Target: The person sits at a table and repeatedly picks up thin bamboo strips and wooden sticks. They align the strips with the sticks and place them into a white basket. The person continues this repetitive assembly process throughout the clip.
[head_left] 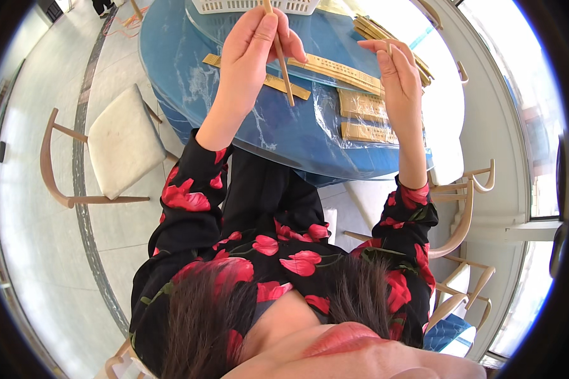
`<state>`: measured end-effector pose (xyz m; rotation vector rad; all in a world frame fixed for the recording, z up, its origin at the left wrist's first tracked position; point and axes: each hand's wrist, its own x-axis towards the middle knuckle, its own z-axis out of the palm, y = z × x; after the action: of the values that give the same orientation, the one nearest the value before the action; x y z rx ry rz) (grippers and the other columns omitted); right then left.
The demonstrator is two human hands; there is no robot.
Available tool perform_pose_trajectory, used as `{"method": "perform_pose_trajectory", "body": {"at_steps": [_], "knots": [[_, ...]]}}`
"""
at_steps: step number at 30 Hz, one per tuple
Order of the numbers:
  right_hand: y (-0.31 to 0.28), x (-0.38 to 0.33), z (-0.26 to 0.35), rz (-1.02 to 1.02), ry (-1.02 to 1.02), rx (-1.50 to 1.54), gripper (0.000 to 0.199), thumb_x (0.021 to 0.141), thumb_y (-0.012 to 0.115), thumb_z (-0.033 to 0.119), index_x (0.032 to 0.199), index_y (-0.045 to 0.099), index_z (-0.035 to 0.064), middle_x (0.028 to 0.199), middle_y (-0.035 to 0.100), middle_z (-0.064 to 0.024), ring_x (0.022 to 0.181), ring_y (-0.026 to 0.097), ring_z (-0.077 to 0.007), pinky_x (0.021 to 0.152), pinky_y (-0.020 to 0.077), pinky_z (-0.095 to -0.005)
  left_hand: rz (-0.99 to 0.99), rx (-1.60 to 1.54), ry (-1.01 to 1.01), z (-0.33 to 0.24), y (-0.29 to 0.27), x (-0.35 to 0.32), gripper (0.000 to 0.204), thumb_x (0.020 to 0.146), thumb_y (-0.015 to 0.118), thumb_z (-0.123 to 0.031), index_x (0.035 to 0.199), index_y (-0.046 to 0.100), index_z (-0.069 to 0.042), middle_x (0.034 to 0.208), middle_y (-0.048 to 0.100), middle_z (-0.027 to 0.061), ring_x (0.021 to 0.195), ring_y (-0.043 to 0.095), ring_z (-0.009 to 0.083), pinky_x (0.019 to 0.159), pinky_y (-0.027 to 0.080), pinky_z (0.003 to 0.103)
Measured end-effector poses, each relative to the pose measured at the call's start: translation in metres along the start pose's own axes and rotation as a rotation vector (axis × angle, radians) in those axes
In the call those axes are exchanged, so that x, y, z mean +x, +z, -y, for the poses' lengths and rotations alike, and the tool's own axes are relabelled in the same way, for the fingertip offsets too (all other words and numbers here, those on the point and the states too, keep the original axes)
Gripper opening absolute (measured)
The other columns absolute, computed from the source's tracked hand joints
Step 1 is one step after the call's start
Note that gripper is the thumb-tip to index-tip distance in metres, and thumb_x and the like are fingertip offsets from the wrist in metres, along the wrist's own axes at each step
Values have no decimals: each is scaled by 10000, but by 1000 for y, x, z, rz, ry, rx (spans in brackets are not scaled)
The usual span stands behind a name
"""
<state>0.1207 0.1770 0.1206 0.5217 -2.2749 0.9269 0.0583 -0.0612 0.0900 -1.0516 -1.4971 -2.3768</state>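
My left hand is closed around a wooden chopstick, thumb pressed along it, its lower end pointing down over the table. At the right, my right hand pinches a thin wooden stick between thumb and forefinger; only a short end of it shows. A long gold printed paper sleeve stretches between the hands, and whether the right fingers touch it is hidden. Beneath the left hand a flat gold strip lies on the blue table.
Gold packets in clear plastic lie near the table's front edge. More gold sleeves are piled at the far right. A white slatted basket stands at the back. One cushioned wooden chair is at the left; others stand at the right.
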Motion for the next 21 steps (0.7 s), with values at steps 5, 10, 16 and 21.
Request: {"method": "perform_pose_trajectory", "body": {"at_steps": [5,10,16,21], "knots": [[40,11,34,79,78,605,370,1119,445,287,1181,686,13,1093,701,-57,869,618,-97,752,510,-247,9,388,-107,7,34,-36,287,1111,463,-212,1102,647,8,951,730,83,830,714,136,714,569,257],[57,4,35,188,150,748,422,1128,372,374,1141,629,41,1101,725,-173,1064,718,-256,862,598,-329,-40,230,-225,4,47,-52,252,1083,521,-190,1080,693,-6,771,710,46,685,652,115,620,505,251],[61,-1,46,113,155,862,365,1133,362,358,1087,560,54,901,674,-125,858,713,-199,715,575,-265,-12,125,-191,14,49,-65,238,1081,509,-153,1104,674,17,846,720,57,719,678,123,642,523,252],[65,-2,35,92,160,1111,335,1050,539,412,1068,558,79,887,665,-113,788,653,-225,778,513,-290,41,217,-204,22,54,-77,181,1058,515,-107,1040,652,11,806,674,60,718,663,152,680,521,276]]}}
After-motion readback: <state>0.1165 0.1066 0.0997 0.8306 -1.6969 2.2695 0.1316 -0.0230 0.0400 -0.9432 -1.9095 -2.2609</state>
